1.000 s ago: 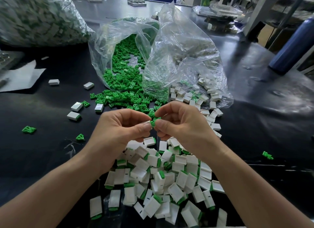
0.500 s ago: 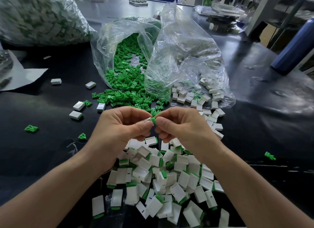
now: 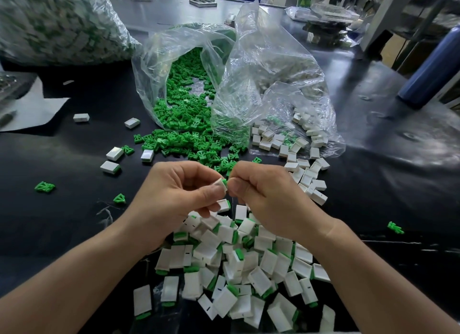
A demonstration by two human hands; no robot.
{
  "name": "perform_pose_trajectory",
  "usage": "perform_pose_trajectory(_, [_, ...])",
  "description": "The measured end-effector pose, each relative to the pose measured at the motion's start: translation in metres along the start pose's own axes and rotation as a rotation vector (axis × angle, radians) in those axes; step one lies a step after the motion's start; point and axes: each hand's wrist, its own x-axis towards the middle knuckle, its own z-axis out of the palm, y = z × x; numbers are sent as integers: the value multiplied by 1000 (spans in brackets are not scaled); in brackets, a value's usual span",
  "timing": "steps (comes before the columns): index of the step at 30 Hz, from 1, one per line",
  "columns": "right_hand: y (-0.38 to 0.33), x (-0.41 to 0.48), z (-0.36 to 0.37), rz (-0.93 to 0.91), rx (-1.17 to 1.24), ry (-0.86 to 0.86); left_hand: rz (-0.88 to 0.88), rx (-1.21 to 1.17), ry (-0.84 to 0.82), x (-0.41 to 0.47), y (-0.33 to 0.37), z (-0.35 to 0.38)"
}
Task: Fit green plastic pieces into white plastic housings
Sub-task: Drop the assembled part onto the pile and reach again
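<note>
Plastic this small is hard and very light. It will not bend, but it is smooth and could slip or flick away. Your left hand [image 3: 179, 191] pinches the white box [image 3: 220, 184] by its flat sides, up above the worktop [image 3: 74, 221]. Your right hand [image 3: 263, 196] pinches the green piece [image 3: 225, 181], which shows at the end of the box. Hold the box by its wide faces and push the green piece straight in from its back edge. Press gently, because its thin tips might snap.

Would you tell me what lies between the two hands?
In the head view, a white housing pinched by the left hand, with a green piece at its end pinched by the right hand.
</note>
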Motion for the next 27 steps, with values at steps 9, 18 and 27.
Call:
perform_pose_trajectory(9, [-4,-1,-4,-101,-231,-64,85,149,-3,-3,2,0])
perform_pose_trajectory(18, [-5,-1,-3,-90,-166,-52,49,30,84,0,2,-1])
perform_pose_trajectory(27, [-13,-3,-5,-176,-441,-203,106,261,0,-6,2,-3])
